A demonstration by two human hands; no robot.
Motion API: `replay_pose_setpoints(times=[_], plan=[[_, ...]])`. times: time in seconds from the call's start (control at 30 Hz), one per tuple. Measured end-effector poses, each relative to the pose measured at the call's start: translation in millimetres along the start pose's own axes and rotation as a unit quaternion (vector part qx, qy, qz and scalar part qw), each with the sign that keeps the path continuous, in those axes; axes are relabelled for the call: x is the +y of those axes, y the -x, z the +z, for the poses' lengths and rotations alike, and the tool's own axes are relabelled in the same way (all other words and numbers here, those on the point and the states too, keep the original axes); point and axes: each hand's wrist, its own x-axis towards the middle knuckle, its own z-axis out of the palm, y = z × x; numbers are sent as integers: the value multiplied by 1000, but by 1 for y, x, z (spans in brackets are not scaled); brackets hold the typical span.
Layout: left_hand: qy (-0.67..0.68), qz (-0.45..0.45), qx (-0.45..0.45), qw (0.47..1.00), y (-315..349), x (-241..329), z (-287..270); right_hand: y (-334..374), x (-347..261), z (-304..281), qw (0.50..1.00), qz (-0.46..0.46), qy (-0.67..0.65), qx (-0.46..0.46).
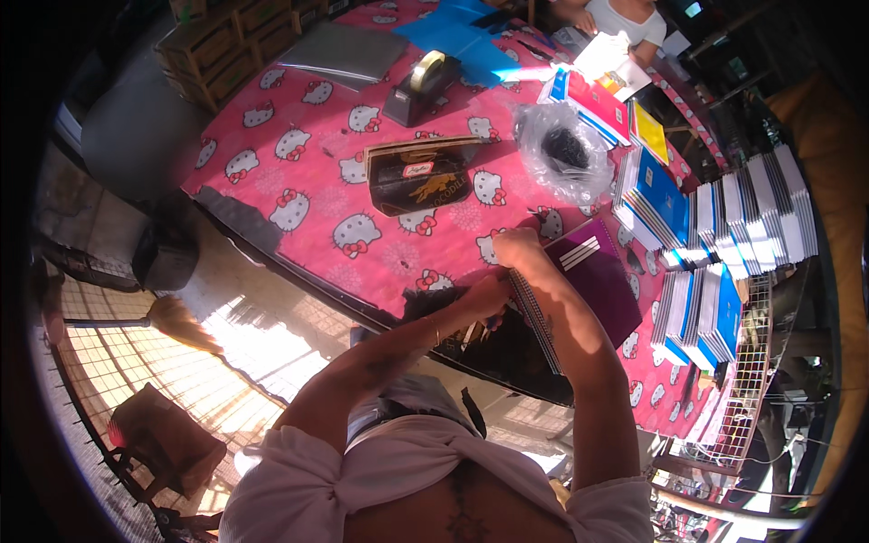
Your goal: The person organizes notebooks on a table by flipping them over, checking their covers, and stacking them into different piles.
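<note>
A purple spiral notebook (593,288) lies at the table's near edge, its coil binding under my right forearm. My right hand (518,246) is closed at the far end of the coil, and what its fingers pinch is hidden. Beside the coil, just nearer to me, my left hand (487,297) is closed too. Something small and dark shows under it, too hidden to name. Below the hands lies a black box or tray (493,351) with small pale and metallic pieces near its far end.
On the pink cat-print tablecloth (317,185) stand an upright black printed box (421,179), a tape dispenser (419,90), a clear plastic bag (563,154) and stacks of blue notebooks (659,195). A person (629,27) sits at the far side. A broom (181,321) lies left.
</note>
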Motion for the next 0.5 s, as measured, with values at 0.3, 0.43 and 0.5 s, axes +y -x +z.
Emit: replay_pose_setpoints(times=[0.3, 0.43, 0.5], plan=[[44, -64, -46, 996, -17, -7, -9, -9, 0, 9, 999, -14, 4, 28], [36, -96, -71, 992, -29, -9, -2, -18, 3, 27, 997, 1, 1, 83], [56, -92, -34, 994, -36, -19, 13, -21, 2, 31, 997, 11, -11, 74]])
